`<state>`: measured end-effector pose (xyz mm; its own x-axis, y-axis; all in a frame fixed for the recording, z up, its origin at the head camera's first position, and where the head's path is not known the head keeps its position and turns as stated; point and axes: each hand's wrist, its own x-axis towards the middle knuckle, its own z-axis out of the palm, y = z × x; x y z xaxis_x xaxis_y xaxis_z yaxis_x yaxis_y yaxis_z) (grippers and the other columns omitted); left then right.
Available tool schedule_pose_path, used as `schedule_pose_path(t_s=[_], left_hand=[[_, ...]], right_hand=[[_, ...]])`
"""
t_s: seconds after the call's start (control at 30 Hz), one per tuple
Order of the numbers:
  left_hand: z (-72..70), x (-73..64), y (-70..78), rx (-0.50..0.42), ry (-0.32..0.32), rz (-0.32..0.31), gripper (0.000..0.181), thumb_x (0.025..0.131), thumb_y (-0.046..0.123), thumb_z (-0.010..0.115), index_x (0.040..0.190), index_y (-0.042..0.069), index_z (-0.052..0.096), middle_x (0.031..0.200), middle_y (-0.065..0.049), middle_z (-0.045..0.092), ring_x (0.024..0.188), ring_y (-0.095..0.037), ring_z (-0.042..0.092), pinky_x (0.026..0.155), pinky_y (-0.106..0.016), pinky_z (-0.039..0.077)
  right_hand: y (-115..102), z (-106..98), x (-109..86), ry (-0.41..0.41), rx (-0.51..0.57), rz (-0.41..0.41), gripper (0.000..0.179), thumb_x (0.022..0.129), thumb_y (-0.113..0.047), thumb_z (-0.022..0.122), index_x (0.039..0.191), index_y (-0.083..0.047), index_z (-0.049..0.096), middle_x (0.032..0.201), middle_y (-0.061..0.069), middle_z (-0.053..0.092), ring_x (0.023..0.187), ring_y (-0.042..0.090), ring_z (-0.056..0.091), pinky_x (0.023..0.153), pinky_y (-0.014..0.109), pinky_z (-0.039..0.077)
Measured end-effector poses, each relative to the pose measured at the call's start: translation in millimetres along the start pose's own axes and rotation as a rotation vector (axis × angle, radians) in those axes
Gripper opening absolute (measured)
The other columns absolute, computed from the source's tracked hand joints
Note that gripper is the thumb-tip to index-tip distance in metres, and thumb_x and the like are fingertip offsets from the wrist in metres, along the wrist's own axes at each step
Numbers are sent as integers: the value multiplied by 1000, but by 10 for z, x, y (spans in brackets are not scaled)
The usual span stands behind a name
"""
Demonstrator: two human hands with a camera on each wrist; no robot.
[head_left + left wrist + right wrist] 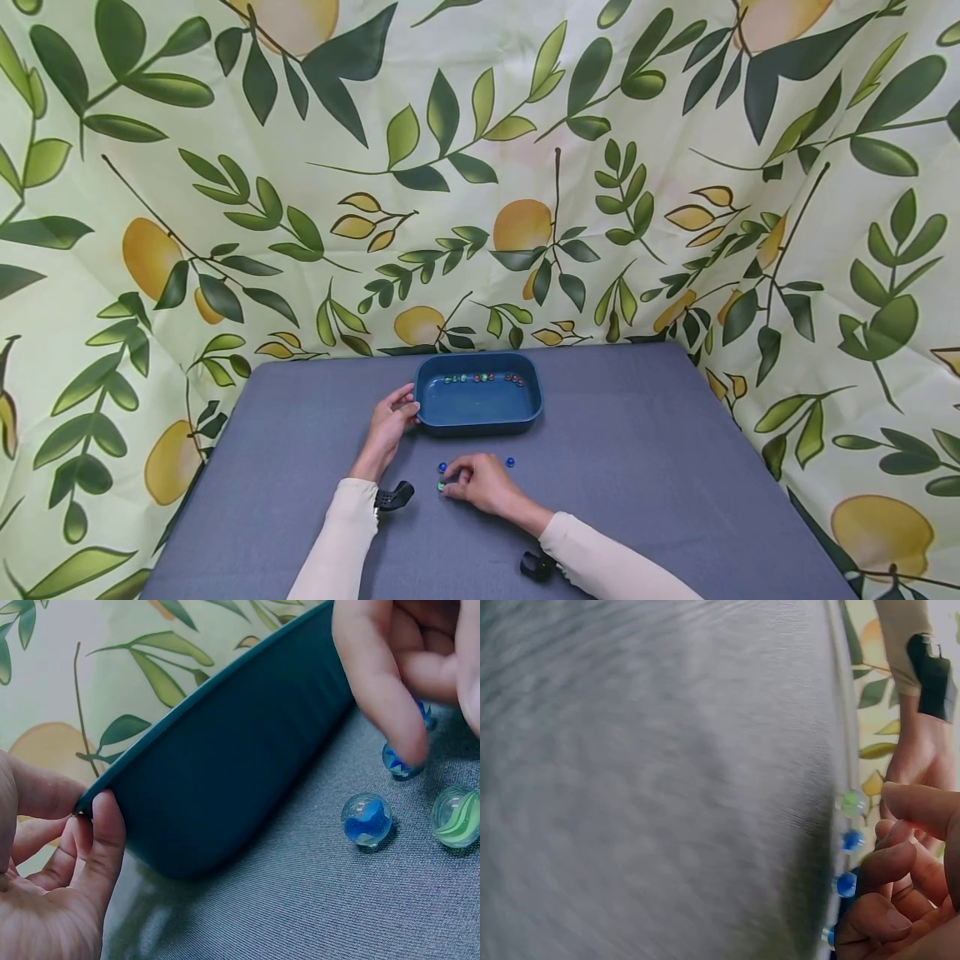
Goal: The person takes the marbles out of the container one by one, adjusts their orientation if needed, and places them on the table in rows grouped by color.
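Pinches the left rim of the bin (480, 427) with the left hand (390, 423), with thumb and fingers bent about that rim, one side and the other. Has the right hand (483, 483) in front of the bin, with fingers partly bent, a gap between thumb and index finger, and no marble in hold; reaches with those fingertips close to the green marble (456, 817), on the cloth in front of the bin. Has three blue marbles (367, 821) there too: one between the green one and the bin, one in front of the bin's right half, and one hidden by the hand in the head view. Inside the bin, along its far wall, has a row of small marbles (484, 377), green and reddish. Sets the bin close to the back edge of the table (637, 433), before the printed backdrop (360, 292). Has broad room left and right of the bin, out to both side edges, and deeper room in front, crossed by both sleeves (345, 533).
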<state>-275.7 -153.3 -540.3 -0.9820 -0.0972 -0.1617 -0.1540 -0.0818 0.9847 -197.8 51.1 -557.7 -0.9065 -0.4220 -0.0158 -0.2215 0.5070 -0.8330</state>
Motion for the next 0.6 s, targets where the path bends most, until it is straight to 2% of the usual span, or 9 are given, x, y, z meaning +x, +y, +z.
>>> schedule_pose_path(t_s=[0.2,0.37,0.6], left_hand=[[7,-2,9,16,4,-2,47,92,-2,56,139,0,51,111,-9,50,80,-12,54,66,-22,52],[13,4,9,26,-1,4,47,93,-2,56,140,-1,50,112,-10,49,79,-12,54,67,-23,52],[9,5,-7,16,6,5,47,92,-3,56,139,-2,50,111,-10,50,77,-13,54,67,-24,52]], right_hand=[[-69,-147,-20,66,17,-57,12,82,-18,78,92,-11,74,62,-11,53,52,-1,44,46,16,36],[-185,-349,-40,98,5,-61,15,84,-20,77,96,-12,74,63,-9,53,51,0,44,46,17,35],[-326,-601,-65,160,27,-111,16,85,-18,76,98,-9,74,65,-6,56,53,0,44,48,18,38]])
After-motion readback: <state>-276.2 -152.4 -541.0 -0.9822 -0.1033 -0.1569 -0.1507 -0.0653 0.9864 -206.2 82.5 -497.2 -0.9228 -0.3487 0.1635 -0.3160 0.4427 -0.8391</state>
